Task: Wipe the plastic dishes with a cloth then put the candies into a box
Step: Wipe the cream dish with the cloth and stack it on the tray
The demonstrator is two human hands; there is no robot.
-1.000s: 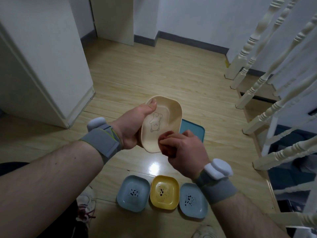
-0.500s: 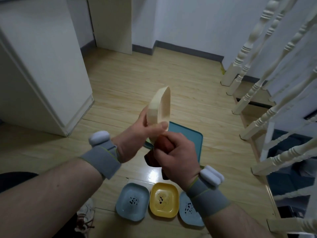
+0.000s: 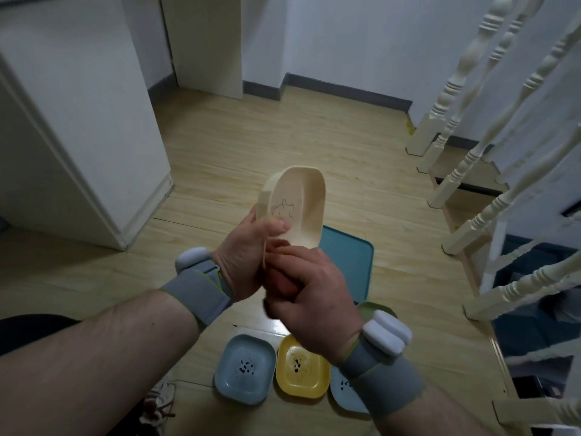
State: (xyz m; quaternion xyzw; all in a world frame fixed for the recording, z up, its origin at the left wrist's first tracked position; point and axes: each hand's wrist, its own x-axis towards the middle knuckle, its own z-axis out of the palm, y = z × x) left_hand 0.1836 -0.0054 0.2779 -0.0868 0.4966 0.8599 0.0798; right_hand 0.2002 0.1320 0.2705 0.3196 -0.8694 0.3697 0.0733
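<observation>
My left hand pinches the tilted cream plastic dish at its edge only; my right hand, closed on the reddish cloth, could push it out of my fingers

low in your frame the wooden floor carries a blue dish, yellow dish and teal tray.
</observation>
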